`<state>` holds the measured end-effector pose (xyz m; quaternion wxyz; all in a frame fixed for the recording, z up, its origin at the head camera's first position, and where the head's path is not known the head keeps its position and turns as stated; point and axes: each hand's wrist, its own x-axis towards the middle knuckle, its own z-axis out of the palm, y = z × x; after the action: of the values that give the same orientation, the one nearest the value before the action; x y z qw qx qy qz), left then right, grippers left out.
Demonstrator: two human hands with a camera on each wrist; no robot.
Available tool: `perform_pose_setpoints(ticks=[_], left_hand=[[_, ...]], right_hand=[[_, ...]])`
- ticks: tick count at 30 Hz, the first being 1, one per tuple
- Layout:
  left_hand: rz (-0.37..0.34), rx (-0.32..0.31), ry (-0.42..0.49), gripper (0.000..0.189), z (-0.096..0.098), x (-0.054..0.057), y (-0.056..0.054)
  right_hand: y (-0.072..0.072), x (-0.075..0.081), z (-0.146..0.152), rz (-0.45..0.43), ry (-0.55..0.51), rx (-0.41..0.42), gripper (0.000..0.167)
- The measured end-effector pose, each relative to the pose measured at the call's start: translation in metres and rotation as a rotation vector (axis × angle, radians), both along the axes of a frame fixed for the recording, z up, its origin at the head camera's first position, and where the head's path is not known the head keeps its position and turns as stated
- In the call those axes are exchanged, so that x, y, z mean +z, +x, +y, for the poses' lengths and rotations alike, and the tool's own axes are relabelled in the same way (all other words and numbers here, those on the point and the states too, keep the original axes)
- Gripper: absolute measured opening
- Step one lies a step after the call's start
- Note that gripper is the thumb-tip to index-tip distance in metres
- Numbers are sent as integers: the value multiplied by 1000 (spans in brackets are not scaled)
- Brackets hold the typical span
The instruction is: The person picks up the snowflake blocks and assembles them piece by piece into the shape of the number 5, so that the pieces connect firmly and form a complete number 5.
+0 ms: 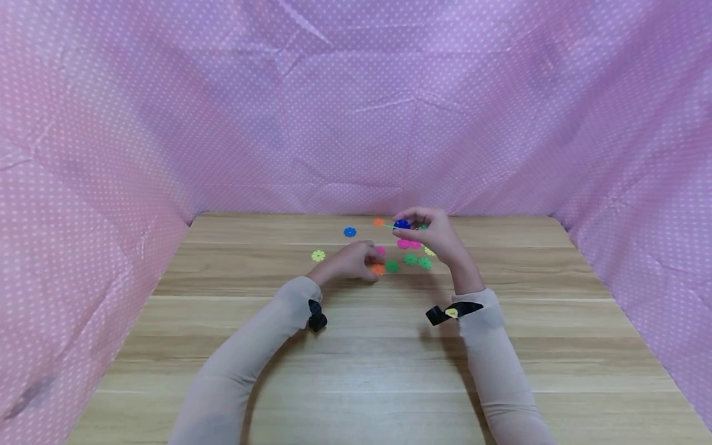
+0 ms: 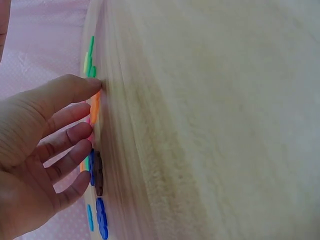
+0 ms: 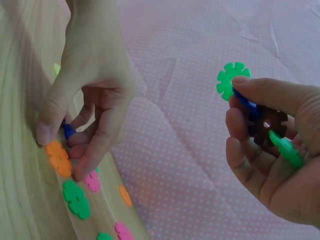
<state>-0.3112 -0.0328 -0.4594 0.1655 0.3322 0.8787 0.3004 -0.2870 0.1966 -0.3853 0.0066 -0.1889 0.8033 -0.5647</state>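
My right hand is raised over the far part of the table. Its thumb and fingers pinch a joined string of notched plastic discs: a green disc, a blue disc, a brown disc and another green disc. Low at the tabletop, my left hand reaches over an orange disc. Its thumb tip is at that disc's edge, with the loosely bent fingers on the far side. In the left wrist view, the left hand partly hides the row of discs.
Loose discs lie about the hands on the wooden table: a blue disc, a yellow disc, a far orange disc, and several green and pink ones. Pink dotted cloth hangs behind the table and at both sides.
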Motion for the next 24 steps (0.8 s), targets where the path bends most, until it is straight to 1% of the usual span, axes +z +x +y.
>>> perform_pose_setpoints(ticks=[9,14,18,24], left_hand=[[-25,41,20,25,1,-1,-2],[-39,54,8,22,2,1,0],[-32,48,-4,22,3,2,2],[-16,8,-14,21,4,2,0]], right_hand=[[0,-1,-1,2,12,1,29],[0,-1,-1,1,15,6,29],[0,-2,-2,-11,11,7,29],[0,-1,-3,-29,6,3,30]])
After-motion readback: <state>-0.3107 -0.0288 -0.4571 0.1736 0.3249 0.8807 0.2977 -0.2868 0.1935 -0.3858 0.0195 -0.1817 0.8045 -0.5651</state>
